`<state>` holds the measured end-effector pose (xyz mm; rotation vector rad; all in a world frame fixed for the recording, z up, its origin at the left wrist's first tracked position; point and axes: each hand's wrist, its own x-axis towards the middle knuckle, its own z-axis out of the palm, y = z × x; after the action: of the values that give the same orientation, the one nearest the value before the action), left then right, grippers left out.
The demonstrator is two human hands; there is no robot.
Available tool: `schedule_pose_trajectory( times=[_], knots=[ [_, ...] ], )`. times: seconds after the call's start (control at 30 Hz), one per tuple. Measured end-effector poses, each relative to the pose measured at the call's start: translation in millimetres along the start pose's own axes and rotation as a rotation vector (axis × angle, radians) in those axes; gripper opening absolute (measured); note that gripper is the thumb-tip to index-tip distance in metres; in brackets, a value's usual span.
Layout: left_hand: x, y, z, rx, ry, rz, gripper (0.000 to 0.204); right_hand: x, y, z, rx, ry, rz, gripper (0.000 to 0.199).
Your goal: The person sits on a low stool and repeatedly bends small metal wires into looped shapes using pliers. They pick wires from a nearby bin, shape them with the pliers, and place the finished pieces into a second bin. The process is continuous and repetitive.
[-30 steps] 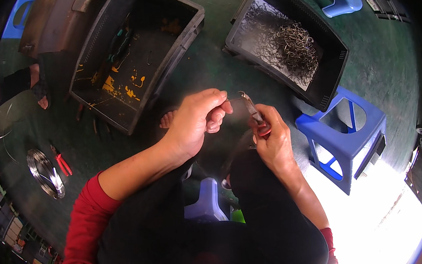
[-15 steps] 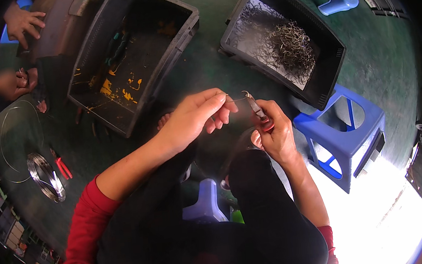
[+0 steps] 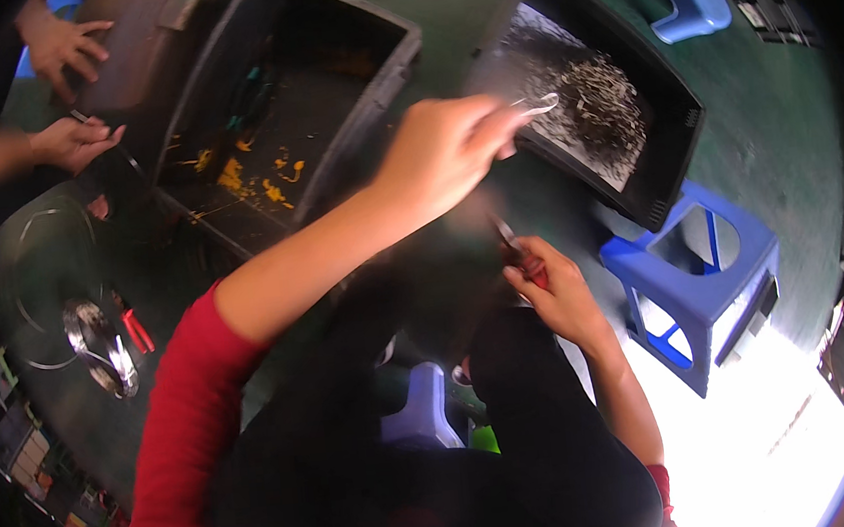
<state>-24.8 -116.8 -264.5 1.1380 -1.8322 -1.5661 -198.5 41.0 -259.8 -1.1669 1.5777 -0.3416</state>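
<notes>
The left hand (image 3: 452, 150) pinches a thin, bent, silvery wire (image 3: 553, 102), best gripped lightly but securely, while red-handled metal pliers (image 3: 531, 262) sit in the right hand (image 3: 568, 299), well apart, beneath the black rectangular plastic crate (image 3: 670, 133) before whose left part the wire shows.

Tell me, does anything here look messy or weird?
Yes: the yellow patches inside the black box on the left. They're bright, ragged and scattered across its dark bottom, so they look odd, maybe like spilled or flaking paint. I can't tell for sure.
</notes>
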Motion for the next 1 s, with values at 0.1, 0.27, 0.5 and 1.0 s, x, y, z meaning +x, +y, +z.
schedule_pose_trajectory(
  times=[0.1, 0.27, 0.5, 1.0],
  knots=[
    [36, -6, -5, 0.246, 0.151, 0.081, 0.03, 0, 1, 3, 0.02, -0.029, 0.049, 0.031],
    [28, -68, -82, 0.206, 0.552, 0.08, 0.022, -2, 12, 6, 0.047, 0.011, 0.051, 0.026],
    [-25, -178, -133, 0.492, 0.535, -0.591, 0.024, -6, 13, 8, 0.005, 0.027, -0.029, 0.027],
    [-31, -139, -161, -0.84, 0.137, -0.478, 0.016, -5, 8, 9, -0.011, 0.011, 0.012, 0.03]
  ],
)
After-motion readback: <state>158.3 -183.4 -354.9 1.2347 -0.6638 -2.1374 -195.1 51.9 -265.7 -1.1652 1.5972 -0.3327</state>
